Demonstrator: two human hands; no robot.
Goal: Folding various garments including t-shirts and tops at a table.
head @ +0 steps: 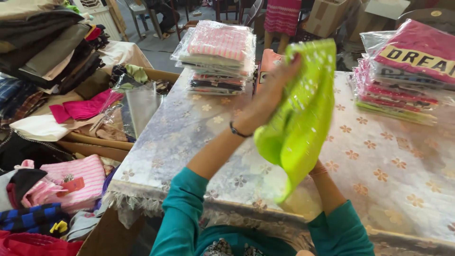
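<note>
1. A box (102,142) left of the bench (379,189) holds loose clothes.
2. The left hand (272,90) grips a lime garment (303,114) raised above the bench; the right hand (318,168) is hidden behind it, grip unclear.
3. Farther back on the bench, a middle stack (219,57) and a right stack (403,76) of clear-bagged clothes, mostly pink.

A counter (388,156) under a floral plastic cover fills the room's middle; chairs (142,14) and cardboard boxes (327,16) stand behind on grey floor (161,47).
</note>
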